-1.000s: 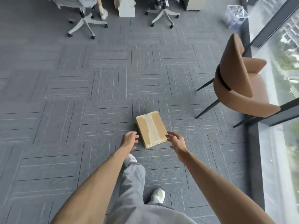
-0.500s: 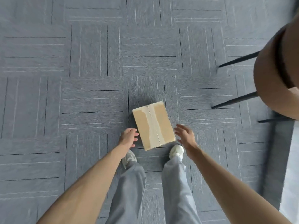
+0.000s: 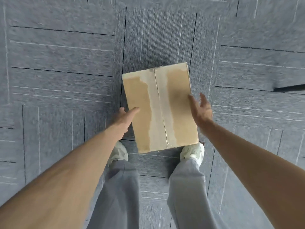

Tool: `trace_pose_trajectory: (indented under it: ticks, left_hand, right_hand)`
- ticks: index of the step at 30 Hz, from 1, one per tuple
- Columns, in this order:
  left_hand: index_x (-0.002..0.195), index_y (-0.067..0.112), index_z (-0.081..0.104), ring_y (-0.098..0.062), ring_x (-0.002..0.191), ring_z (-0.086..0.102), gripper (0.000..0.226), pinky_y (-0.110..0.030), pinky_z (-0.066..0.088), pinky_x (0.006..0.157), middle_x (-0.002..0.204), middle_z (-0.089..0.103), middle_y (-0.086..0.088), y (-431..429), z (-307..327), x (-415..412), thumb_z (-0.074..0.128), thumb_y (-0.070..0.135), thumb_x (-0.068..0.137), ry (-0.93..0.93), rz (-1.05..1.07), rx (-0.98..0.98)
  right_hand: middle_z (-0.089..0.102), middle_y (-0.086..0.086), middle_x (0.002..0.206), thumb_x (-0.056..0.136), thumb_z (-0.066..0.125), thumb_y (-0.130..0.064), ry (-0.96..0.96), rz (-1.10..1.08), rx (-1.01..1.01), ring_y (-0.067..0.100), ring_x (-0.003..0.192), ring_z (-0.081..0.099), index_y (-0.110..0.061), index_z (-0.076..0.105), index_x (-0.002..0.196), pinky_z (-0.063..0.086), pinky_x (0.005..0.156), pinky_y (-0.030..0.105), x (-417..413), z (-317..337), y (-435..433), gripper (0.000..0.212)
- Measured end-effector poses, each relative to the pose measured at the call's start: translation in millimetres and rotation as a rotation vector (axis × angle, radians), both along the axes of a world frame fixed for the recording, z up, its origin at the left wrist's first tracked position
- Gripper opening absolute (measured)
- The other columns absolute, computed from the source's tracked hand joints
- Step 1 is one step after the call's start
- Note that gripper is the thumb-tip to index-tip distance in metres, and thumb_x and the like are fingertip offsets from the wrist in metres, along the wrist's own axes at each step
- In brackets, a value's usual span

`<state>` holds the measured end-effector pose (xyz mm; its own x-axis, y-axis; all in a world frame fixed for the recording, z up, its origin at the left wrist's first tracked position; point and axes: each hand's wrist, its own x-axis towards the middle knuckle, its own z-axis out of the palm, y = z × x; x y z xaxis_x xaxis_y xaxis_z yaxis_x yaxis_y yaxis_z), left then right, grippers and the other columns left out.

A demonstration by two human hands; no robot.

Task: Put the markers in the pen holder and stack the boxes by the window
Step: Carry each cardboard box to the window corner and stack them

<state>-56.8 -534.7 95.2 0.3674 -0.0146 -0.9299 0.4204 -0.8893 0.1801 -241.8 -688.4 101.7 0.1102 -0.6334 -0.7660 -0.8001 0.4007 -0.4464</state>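
Fingers: left hand (image 3: pixel 124 119) and right hand (image 3: pixel 200 109) spread wide, holding nothing, flanking the box.
Carpet floor (image 3: pixel 57 63): grey tiles filling the frame.
Cardboard box (image 3: pixel 159 107): centre frame, flat on carpet, just ahead of both shoes (image 3: pixel 192 151).
Handling: likely stiff and light; slick tape strip, so grip the long side edges.

Plain brown cardboard box (image 3: pixel 159 108), matt, with a pale strip of tape along the top seam, slightly glossy; paler scuffed patches beside the strip where the paper surface looks torn away. Grey carpet (image 3: pixel 62 76) in square tiles, ribbed and rough, matt, with thin light and dark lines. Grey cloth trousers (image 3: pixel 122 192), soft and matt. Pale shoes (image 3: pixel 192 152), fabric-like, dull.
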Motion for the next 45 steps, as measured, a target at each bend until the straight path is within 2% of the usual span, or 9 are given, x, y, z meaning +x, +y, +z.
trace_pose_trajectory:
  ticks: [2,7,10,12,23,29,36,39,45]
  left_hand:
    - [0.154,0.023,0.005,-0.031,0.138,0.033,0.108,-0.055,0.04,0.103,0.159,0.017,-0.005,-5.2,-11.7,-4.7,0.072,0.055,0.075,0.011,0.076,0.0]
    - [0.154,0.021,-0.003,-0.031,0.144,0.024,0.133,-0.057,0.028,0.111,0.161,0.011,-0.008,-9.9,-33.6,-20.4,0.079,0.065,0.058,0.01,0.05,0.071]
    - [0.153,0.014,0.003,-0.03,0.142,0.027,0.125,-0.051,0.028,0.114,0.159,0.019,-0.011,-11.8,-35.8,-24.5,0.08,0.057,0.064,-0.044,0.057,0.06]
    - [0.151,0.012,0.016,-0.027,0.137,0.036,0.115,-0.047,0.03,0.112,0.153,0.031,-0.01,-14.1,-35.0,-24.6,0.08,0.054,0.066,-0.068,0.12,0.046]
    - [0.151,0.016,0.023,-0.026,0.139,0.034,0.098,-0.044,0.03,0.113,0.155,0.031,-0.005,-34.5,41.2,-0.6,0.077,0.044,0.074,-0.123,0.052,-0.088]
    - [0.132,0.018,0.042,-0.024,0.115,0.052,0.072,-0.04,0.043,0.099,0.131,0.054,-0.003,-55.3,121.0,19.5,0.077,0.041,0.074,-0.147,0.075,-0.173]
    - [0.121,0.024,0.047,-0.024,0.107,0.057,0.06,-0.044,0.047,0.095,0.121,0.059,-0.002,-64.5,278.7,41.7,0.075,0.047,0.073,-0.236,0.239,-0.304]
    - [0.124,0.022,0.049,-0.022,0.107,0.058,0.057,-0.042,0.048,0.095,0.118,0.06,-0.001,-46.4,355.9,46.3,0.074,0.043,0.077,-0.31,0.293,-0.364]
    - [0.12,0.025,0.051,-0.02,0.103,0.06,0.054,-0.039,0.051,0.088,0.112,0.063,0.001,52.7,493.8,55.9,0.073,0.046,0.075,-0.417,0.411,-0.417]
  right_hand:
    - [0.016,0.016,0.161,0.091,0.038,-0.068,0.032,0.03,0.008,0.037,0.146,0.019,-0.028,0.014,0.155,0.024,0.114,0.058,-3.1,-13.3,0.9,0.079]
    - [0.011,0.009,0.163,0.091,0.041,-0.066,0.017,0.07,0.063,0.034,0.147,0.016,-0.025,0.008,0.156,0.022,0.114,0.05,-6.8,-28.0,-2.5,0.084]
    - [0.027,0.006,0.158,0.086,0.045,-0.072,-0.047,0.093,0.171,0.034,0.146,0.019,-0.026,0.013,0.155,0.023,0.114,0.052,-12.1,-30.4,-0.5,0.089]
    - [0.051,-0.002,0.128,0.086,0.051,-0.067,-0.127,0.065,0.22,0.027,0.133,0.039,-0.019,0.033,0.147,0.038,0.1,0.037,-12.7,-26.2,1.5,0.08]
    - [0.037,-0.002,0.124,0.093,0.053,-0.052,-0.203,-0.104,0.232,0.012,0.112,0.031,-0.018,0.037,0.146,0.031,0.104,0.04,-11.8,52.5,-7.3,0.065]
    - [0.049,-0.008,0.118,0.095,0.055,-0.045,-0.289,-0.122,0.165,0.016,0.116,0.041,-0.017,0.042,0.143,0.032,0.102,0.032,3.8,137.8,-33.0,0.058]
    - [0.048,0.0,0.145,0.091,0.059,-0.049,-0.405,-0.107,0.091,0.019,0.135,0.042,-0.017,0.04,0.147,0.03,0.108,0.033,25.6,284.9,-51.6,0.067]
    - [0.062,-0.019,0.11,0.092,0.06,-0.041,-0.443,-0.118,0.055,0.002,0.103,0.056,-0.03,0.058,0.126,0.044,0.086,0.016,38.8,352.6,-42.5,0.035]
    - [0.068,-0.007,0.093,0.093,0.057,-0.042,-0.518,-0.011,0.074,0.012,0.088,0.06,-0.025,0.07,0.105,0.048,0.071,0.029,78.9,474.3,27.2,0.025]
